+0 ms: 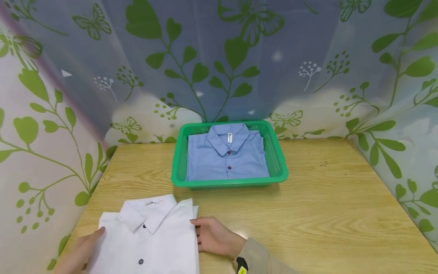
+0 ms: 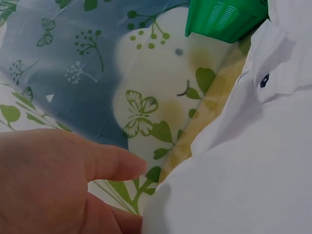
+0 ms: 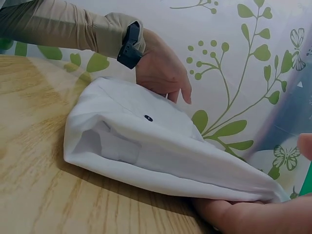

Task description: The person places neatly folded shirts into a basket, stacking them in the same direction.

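Note:
A folded white shirt with a collar and dark buttons lies at the table's near left. My left hand is at its left edge; in the left wrist view the thumb stands off the cloth while the lower fingers pass behind the edge. At the right edge is my right hand. The right wrist view shows its fingers under the shirt's side, with the thumb held apart above. Layered folds of the shirt show from that side.
A green plastic basket stands at the back middle of the wooden table. Inside it lies a folded blue shirt, collar towards the back. Leaf-patterned curtains hang close behind and along both sides.

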`<move>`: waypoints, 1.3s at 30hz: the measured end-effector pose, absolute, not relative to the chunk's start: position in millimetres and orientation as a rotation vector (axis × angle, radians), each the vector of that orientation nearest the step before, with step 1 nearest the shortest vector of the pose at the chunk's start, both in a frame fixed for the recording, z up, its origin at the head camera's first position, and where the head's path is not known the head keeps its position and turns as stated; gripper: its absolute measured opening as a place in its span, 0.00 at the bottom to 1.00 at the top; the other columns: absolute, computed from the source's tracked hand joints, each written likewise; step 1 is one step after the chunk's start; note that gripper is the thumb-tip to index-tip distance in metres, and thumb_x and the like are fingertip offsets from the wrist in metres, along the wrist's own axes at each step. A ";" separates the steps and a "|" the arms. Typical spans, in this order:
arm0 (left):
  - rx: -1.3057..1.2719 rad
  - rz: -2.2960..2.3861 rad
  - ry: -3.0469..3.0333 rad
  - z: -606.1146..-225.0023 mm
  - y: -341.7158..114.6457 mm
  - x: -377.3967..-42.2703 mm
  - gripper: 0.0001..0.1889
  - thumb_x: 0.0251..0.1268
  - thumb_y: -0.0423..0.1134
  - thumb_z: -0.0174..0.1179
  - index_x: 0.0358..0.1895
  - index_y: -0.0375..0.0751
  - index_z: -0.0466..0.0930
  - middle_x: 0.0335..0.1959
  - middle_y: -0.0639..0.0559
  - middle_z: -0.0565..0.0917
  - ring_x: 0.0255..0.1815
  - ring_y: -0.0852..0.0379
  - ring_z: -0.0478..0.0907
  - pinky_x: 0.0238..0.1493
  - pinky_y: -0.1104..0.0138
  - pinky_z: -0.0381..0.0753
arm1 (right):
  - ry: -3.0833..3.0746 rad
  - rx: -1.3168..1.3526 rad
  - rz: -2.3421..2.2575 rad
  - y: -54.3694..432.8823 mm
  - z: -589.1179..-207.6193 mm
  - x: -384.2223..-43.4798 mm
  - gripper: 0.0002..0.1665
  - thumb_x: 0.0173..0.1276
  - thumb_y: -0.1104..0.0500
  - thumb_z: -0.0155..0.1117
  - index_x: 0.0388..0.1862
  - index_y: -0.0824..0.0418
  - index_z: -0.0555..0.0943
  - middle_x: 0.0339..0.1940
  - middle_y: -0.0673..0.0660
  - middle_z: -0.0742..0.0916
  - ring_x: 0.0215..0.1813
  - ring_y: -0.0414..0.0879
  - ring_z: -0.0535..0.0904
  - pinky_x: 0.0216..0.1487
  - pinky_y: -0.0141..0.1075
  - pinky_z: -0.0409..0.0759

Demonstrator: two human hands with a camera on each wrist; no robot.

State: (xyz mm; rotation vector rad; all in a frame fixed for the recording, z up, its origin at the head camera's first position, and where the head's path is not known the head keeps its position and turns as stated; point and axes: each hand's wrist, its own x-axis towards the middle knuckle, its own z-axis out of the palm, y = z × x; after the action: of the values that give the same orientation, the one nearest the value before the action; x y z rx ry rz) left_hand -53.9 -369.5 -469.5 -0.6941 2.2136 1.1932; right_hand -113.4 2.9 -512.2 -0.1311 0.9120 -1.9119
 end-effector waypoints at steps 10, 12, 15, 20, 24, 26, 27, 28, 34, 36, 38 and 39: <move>-0.541 1.327 2.267 -478.4 -347.2 -53.6 0.37 0.78 0.51 0.47 0.65 0.11 0.57 0.60 0.24 0.72 0.51 0.43 0.78 0.51 0.50 0.79 | 0.991 -0.151 -1.959 5.9 -514.7 -108.7 0.28 0.76 0.60 0.50 0.71 0.71 0.62 0.60 0.57 0.80 0.62 0.48 0.76 0.67 0.46 0.71; -0.547 1.365 2.234 -481.9 -341.2 -56.0 0.38 0.77 0.50 0.49 0.67 0.13 0.56 0.62 0.23 0.71 0.52 0.44 0.78 0.52 0.50 0.79 | 1.019 -0.129 -1.978 8.1 -514.8 -107.4 0.26 0.76 0.62 0.51 0.69 0.72 0.64 0.58 0.57 0.81 0.61 0.48 0.77 0.65 0.45 0.73; -0.562 1.421 2.166 -486.9 -332.4 -59.4 0.41 0.74 0.51 0.55 0.70 0.16 0.52 0.67 0.23 0.65 0.55 0.44 0.77 0.54 0.49 0.78 | 1.093 -0.111 -1.984 12.1 -514.6 -106.2 0.24 0.74 0.64 0.53 0.66 0.71 0.68 0.56 0.57 0.83 0.58 0.47 0.79 0.62 0.43 0.76; -0.469 1.594 2.003 -494.2 -323.1 -59.2 0.39 0.72 0.45 0.59 0.71 0.20 0.51 0.57 0.35 0.78 0.52 0.48 0.80 0.51 0.51 0.81 | 1.239 -0.098 -1.973 19.2 -516.4 -106.3 0.23 0.70 0.65 0.56 0.63 0.69 0.70 0.53 0.57 0.83 0.53 0.47 0.80 0.57 0.41 0.79; -0.334 1.692 1.861 -498.2 -317.4 -55.8 0.34 0.72 0.41 0.58 0.68 0.20 0.54 0.49 0.45 0.83 0.49 0.46 0.82 0.50 0.50 0.82 | 1.287 -0.069 -1.972 27.1 -516.5 -106.6 0.24 0.69 0.67 0.57 0.63 0.69 0.69 0.53 0.59 0.83 0.53 0.48 0.80 0.56 0.43 0.79; -0.319 1.728 1.831 -500.1 -311.2 -55.2 0.31 0.71 0.40 0.59 0.66 0.22 0.58 0.47 0.46 0.84 0.48 0.45 0.83 0.49 0.50 0.83 | 1.304 -0.055 -1.978 33.1 -515.4 -105.5 0.24 0.68 0.68 0.57 0.63 0.70 0.69 0.52 0.59 0.83 0.52 0.49 0.81 0.56 0.44 0.79; -0.318 1.743 1.823 -500.6 -307.7 -55.0 0.29 0.71 0.40 0.60 0.65 0.24 0.61 0.46 0.46 0.84 0.48 0.45 0.83 0.49 0.51 0.83 | 1.311 -0.049 -1.980 36.5 -514.4 -104.7 0.23 0.68 0.68 0.57 0.62 0.70 0.69 0.52 0.59 0.83 0.52 0.49 0.81 0.56 0.44 0.79; -0.323 1.754 1.826 -500.8 -303.9 -55.4 0.28 0.70 0.40 0.61 0.64 0.25 0.63 0.45 0.46 0.85 0.47 0.45 0.84 0.49 0.51 0.83 | 1.320 -0.048 -1.980 39.8 -513.5 -103.9 0.23 0.68 0.69 0.56 0.62 0.70 0.69 0.51 0.59 0.83 0.52 0.49 0.81 0.56 0.44 0.79; -0.345 1.772 1.939 -497.2 -281.9 -59.8 0.22 0.66 0.38 0.65 0.54 0.27 0.71 0.39 0.45 0.86 0.40 0.45 0.86 0.42 0.53 0.85 | 1.349 -0.072 -1.958 59.6 -508.0 -101.6 0.21 0.70 0.68 0.53 0.61 0.72 0.69 0.50 0.59 0.82 0.51 0.47 0.79 0.55 0.43 0.78; -0.367 1.778 1.963 -495.8 -274.9 -61.4 0.20 0.63 0.37 0.67 0.52 0.28 0.74 0.38 0.45 0.87 0.38 0.46 0.86 0.41 0.54 0.86 | 1.331 -0.070 -1.962 66.1 -507.0 -101.3 0.22 0.71 0.68 0.53 0.62 0.72 0.68 0.51 0.59 0.81 0.51 0.48 0.78 0.55 0.43 0.78; -0.382 1.788 1.967 -494.5 -268.5 -62.1 0.19 0.61 0.37 0.69 0.50 0.29 0.76 0.38 0.46 0.87 0.38 0.47 0.86 0.41 0.54 0.86 | 1.317 -0.060 -1.968 72.6 -506.3 -100.0 0.21 0.72 0.67 0.52 0.63 0.72 0.67 0.51 0.59 0.81 0.51 0.47 0.78 0.55 0.43 0.78; -0.379 1.785 1.976 -493.8 -265.9 -61.7 0.19 0.61 0.37 0.69 0.49 0.29 0.76 0.38 0.46 0.87 0.38 0.47 0.86 0.41 0.55 0.86 | 1.310 -0.060 -1.972 76.0 -506.1 -99.1 0.21 0.72 0.67 0.52 0.62 0.72 0.67 0.51 0.59 0.81 0.51 0.48 0.79 0.55 0.43 0.79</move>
State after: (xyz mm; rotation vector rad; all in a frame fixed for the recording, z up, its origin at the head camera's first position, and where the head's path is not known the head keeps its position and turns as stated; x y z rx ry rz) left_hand -61.7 -265.9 -493.8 -0.3786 1.9758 1.7846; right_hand -99.1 76.0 -506.1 -0.0599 1.3101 -1.9715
